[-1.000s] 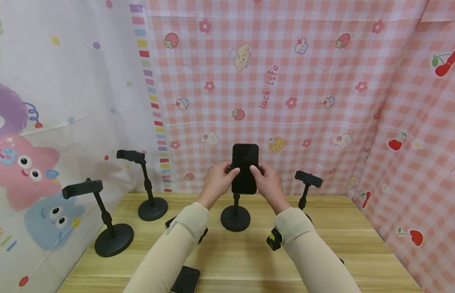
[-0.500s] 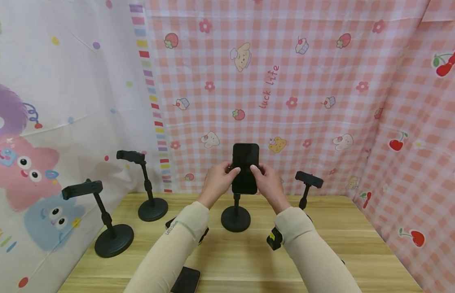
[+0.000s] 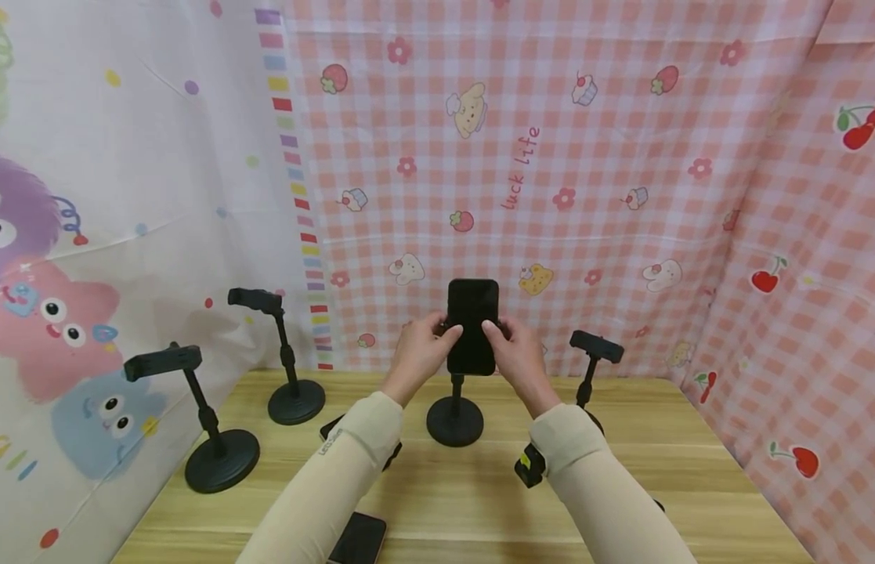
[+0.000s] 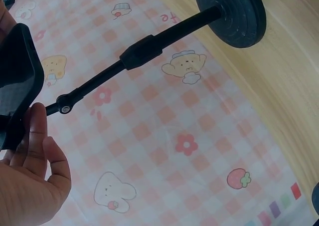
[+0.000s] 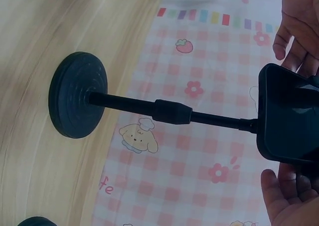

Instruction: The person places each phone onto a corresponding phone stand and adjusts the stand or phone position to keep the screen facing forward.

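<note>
Both grips are on one black phone (image 3: 472,325): left hand (image 3: 416,354) pinches its left edge with the thumb on the screen, right hand (image 3: 516,356) pinches the right edge likewise, holding it upright against the clamp head of the centre stand (image 3: 454,419) directly below the grips, on the bench (image 3: 444,501). Two-sided hold likely steadies the phone while it sits in the clamp; whether the clamp has closed on it cannot be told. No containers in view; three more stands have bare clamps, two left of the grips (image 3: 222,458) (image 3: 296,399) and one right (image 3: 595,348); a second phone (image 3: 358,539) lies flat nearer the person.
</note>
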